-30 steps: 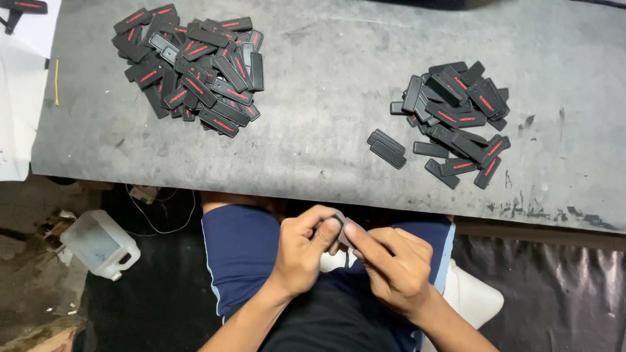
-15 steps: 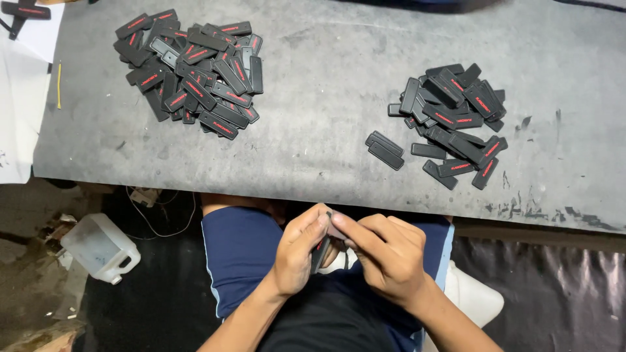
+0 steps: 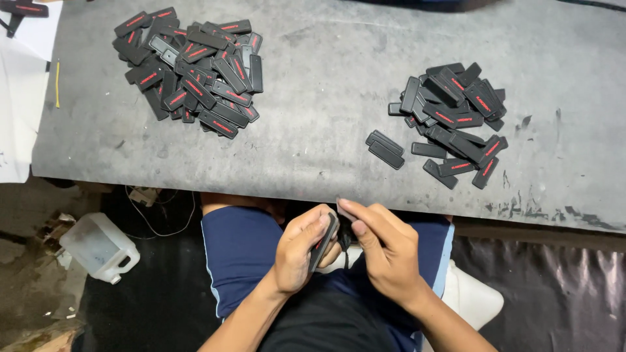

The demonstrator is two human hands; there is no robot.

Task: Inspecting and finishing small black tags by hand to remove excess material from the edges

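A black rubber tag pinched between two hands above the lap

The black tag with a red stripe (image 3: 324,239) is gripped edge-on in the left hand (image 3: 301,251), fingers curled around it, while the right hand (image 3: 385,251) is closed on its upper end, apparently to work it at close range. A large pile of tags (image 3: 189,68) and a smaller pile (image 3: 453,120) lie well apart on the grey table (image 3: 313,117), seemingly kept sorted.

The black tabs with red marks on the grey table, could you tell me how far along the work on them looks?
Possibly done: the smaller pile on the right of the grey table, though which pile is finished is unclear. In hand: the left hand and right hand hold one black tab over the lap. Left: the larger pile.
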